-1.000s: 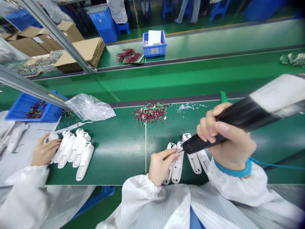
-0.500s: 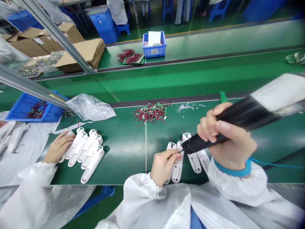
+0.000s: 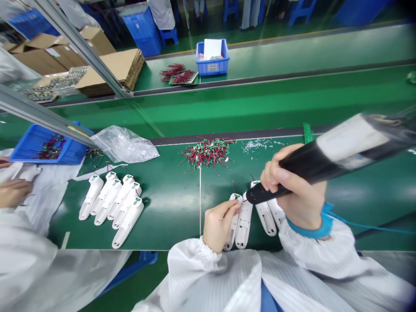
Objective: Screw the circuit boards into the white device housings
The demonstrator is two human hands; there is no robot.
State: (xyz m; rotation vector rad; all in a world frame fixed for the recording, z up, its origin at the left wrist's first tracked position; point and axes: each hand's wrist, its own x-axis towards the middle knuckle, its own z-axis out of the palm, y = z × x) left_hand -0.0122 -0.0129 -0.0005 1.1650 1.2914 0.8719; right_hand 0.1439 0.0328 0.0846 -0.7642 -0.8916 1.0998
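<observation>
Across the green belt (image 3: 201,108) in front of me runs a far bench, where a blue bin (image 3: 212,66) with white paper in it stands beside a bundle of red-wired boards (image 3: 183,77). Cardboard boxes (image 3: 55,56) are stacked at the far left, behind a slanting metal post (image 3: 78,50). My own green worktop (image 3: 169,195) has a heap of red wires and small green boards (image 3: 209,152) near its back edge, a scatter of tiny pale pieces (image 3: 260,145) to the right of it and a clear plastic bag (image 3: 125,146) to the left. Further left lie six white casings (image 3: 128,223); a co-worker's hand (image 3: 14,193) is beyond them.

My right hand (image 3: 297,190) is wrapped around a thick black driver (image 3: 308,161), tilted so its nose sits at the upper end of a white housing (image 3: 243,229). That housing lies face up among three others, just under my left hand (image 3: 216,223). My left thumb and forefinger come together beside the driver's tip; whether they pinch anything, I cannot tell.
</observation>
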